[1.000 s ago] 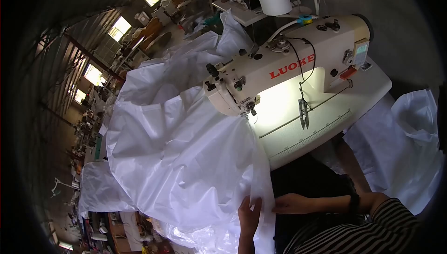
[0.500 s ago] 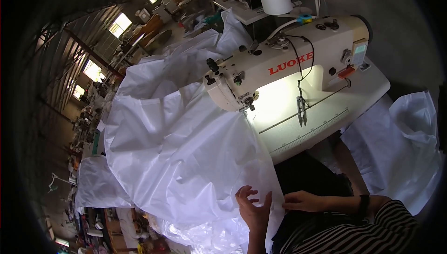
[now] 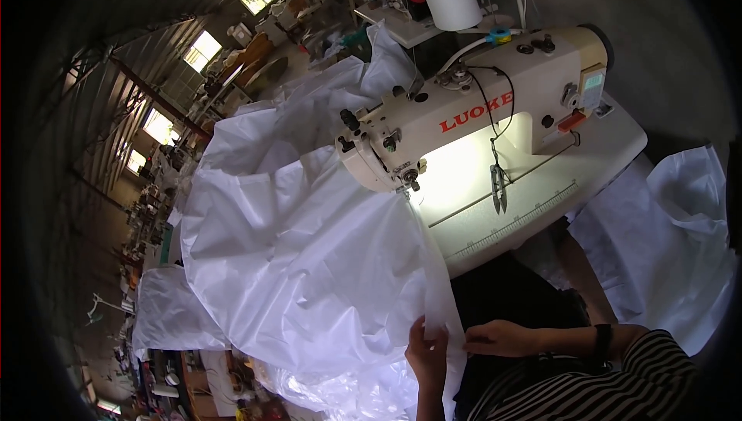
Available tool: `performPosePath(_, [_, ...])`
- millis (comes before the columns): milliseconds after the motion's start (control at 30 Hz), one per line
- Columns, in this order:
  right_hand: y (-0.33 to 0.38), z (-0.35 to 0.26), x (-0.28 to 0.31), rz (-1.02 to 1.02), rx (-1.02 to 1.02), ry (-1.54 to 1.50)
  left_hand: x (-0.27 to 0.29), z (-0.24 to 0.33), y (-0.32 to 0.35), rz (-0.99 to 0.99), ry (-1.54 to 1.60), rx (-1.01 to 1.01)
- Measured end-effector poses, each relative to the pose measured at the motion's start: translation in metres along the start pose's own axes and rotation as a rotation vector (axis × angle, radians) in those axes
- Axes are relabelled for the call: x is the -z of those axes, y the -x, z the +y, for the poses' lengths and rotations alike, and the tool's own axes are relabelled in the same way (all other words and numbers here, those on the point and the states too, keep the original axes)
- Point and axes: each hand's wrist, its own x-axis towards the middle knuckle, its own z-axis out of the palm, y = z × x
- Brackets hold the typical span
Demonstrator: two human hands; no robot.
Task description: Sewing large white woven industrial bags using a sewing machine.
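Two hands at work on the near edge of the white fabric (image 3: 309,266), well below the sewing machine (image 3: 464,120): left hand (image 3: 427,355) pinching the hem between thumb and closed fingers, right hand (image 3: 498,337) just beside it, fingers curled flat against the same edge. Best kept taut and aligned between both grips, fed straight up toward the needle (image 3: 410,185), bulk left draped to the machine's left. On the machine's cream arm, red lettering; at its right end, a small grey panel and red tab. Behind it, a white thread cone (image 3: 452,2).
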Motion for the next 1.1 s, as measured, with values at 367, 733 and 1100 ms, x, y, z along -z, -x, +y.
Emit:
performPosePath(367, [-0.005,0.016,0.014,0.222,0.005,-0.510,-0.015,0.004,0.005,-0.370,-0.050,-0.049])
performPosePath(733, [-0.014,-0.045,0.034,0.695,-0.026,0.689,-0.054,0.008,0.026,-0.490,-0.219,-0.221])
performPosePath(1100, [0.006,-0.001,0.034,0.490,0.038,0.062,-0.028,0.039,0.011,-0.213,-0.059,-0.183])
